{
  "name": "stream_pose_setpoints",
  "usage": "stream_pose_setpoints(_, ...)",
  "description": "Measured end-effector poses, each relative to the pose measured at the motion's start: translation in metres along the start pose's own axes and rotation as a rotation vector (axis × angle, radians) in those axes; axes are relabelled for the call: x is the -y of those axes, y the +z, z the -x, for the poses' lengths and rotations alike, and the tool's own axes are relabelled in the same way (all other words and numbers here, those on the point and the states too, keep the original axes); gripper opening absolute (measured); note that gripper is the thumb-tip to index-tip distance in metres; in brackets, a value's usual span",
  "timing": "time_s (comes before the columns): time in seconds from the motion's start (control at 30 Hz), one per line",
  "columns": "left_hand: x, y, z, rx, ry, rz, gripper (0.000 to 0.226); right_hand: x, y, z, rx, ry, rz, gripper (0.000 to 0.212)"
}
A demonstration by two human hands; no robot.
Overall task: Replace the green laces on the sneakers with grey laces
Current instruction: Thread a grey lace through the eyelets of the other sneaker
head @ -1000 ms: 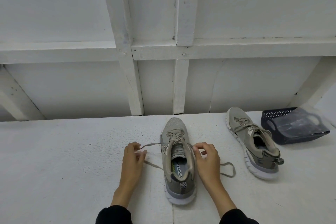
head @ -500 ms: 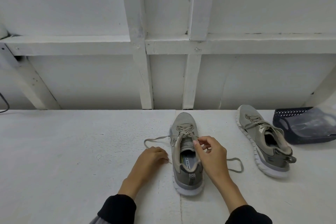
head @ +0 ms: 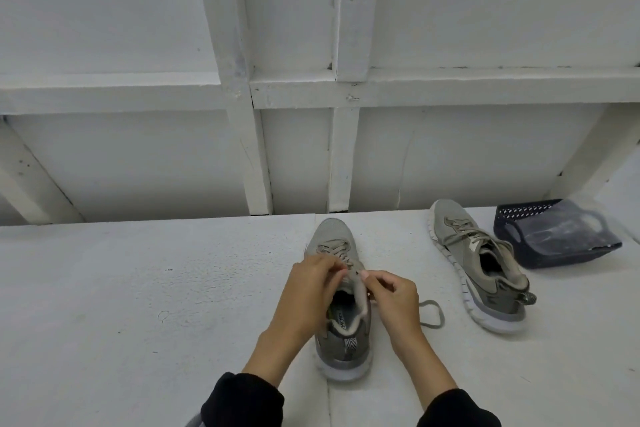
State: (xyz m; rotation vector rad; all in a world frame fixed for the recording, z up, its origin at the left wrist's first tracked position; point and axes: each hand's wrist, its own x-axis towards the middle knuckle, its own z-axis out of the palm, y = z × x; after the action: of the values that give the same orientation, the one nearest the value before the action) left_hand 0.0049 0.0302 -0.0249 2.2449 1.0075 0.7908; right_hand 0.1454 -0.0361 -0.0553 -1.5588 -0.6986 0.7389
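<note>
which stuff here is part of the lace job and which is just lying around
In the job:
- near sneaker, both hands on its lace
- left hand
- right hand
- lace, loose end trailing right
- far sneaker, still laced

Lying about:
- basket with a plastic bag in it
- white bench

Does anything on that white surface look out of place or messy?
Only slightly: the second sneaker sits askew, angled away from the near sneaker, whose loose lace trails in a loop beside the right hand.
</note>
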Motion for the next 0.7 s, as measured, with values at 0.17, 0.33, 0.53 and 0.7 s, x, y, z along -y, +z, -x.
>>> stream_pose_setpoints(0.17,-0.005,0.012,-0.01,0.048,0.039,-0.302,0.022,-0.002,-0.001,0.001,0.004,0.017,-0.03,0.009)
stream_pose_setpoints(0.33,-0.006,0.011,-0.012,0.079,0.019,-0.407,0.027,0.001,0.002,0.004,0.017,0.005,-0.058,0.007)
stream_pose_setpoints(0.53,-0.006,0.014,-0.014,0.048,0.121,-0.405,0.02,0.001,-0.002,0.001,0.066,0.013,-0.11,0.014)
stream_pose_setpoints(0.7,0.005,0.016,-0.006,-0.049,0.068,-0.228,0.003,0.007,0.001,-0.008,0.092,0.018,-0.074,0.012)
